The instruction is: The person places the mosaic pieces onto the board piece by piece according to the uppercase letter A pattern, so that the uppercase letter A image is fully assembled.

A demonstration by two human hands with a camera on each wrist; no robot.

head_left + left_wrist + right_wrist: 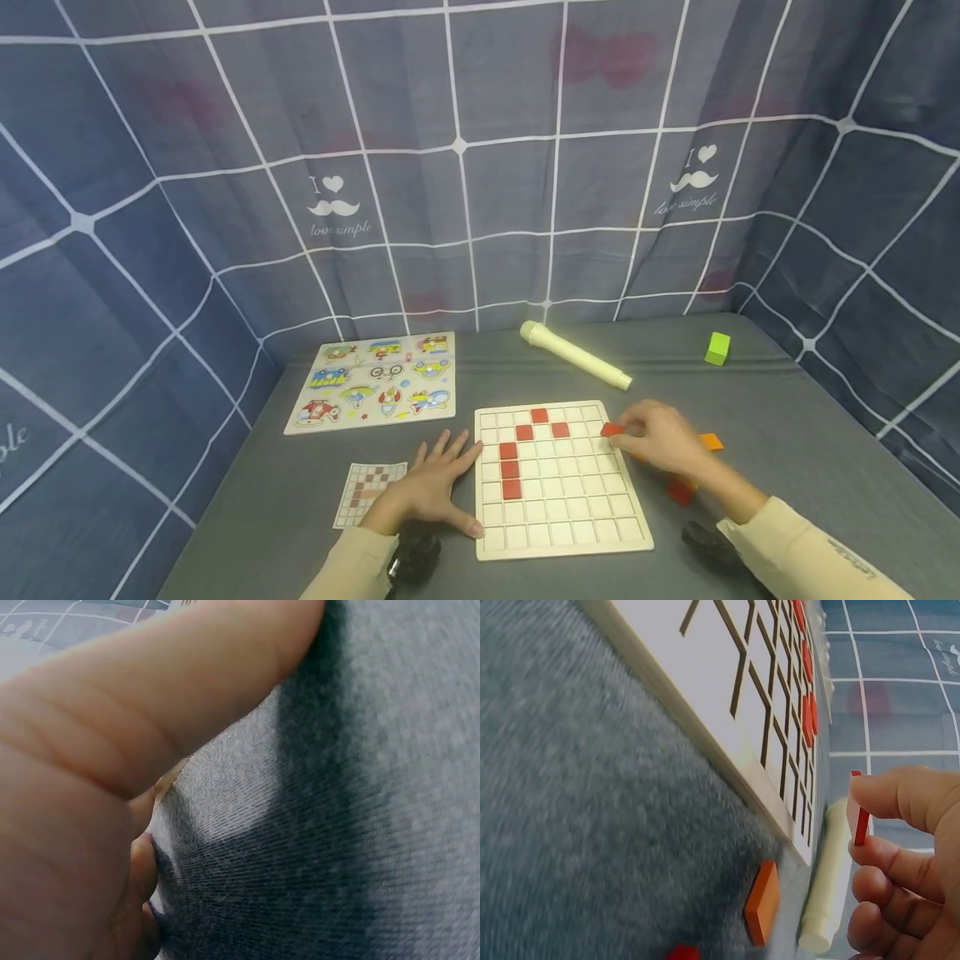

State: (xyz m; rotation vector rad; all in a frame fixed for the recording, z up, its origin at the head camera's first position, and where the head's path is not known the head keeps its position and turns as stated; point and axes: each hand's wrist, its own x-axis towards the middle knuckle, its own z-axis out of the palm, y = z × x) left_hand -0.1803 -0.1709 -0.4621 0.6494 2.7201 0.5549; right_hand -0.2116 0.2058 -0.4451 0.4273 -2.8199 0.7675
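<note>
A pale wooden grid board [566,533] lies in the middle of the table with several red square tiles [511,469] in its cells. My left hand [429,490] rests with spread fingers along the board's left edge; its thumb [187,682] fills much of the left wrist view. Over the board's right edge, my right hand [662,437] pinches another red square tile [861,821] between thumb and forefinger, held on edge in the right wrist view.
Orange tiles [711,442] and red tiles [681,490] lie right of the board. A printed pattern card [352,500] is at the left, a picture puzzle [375,375] behind it. Farther back are a cream microphone-shaped stick [577,357] and a green block [717,348].
</note>
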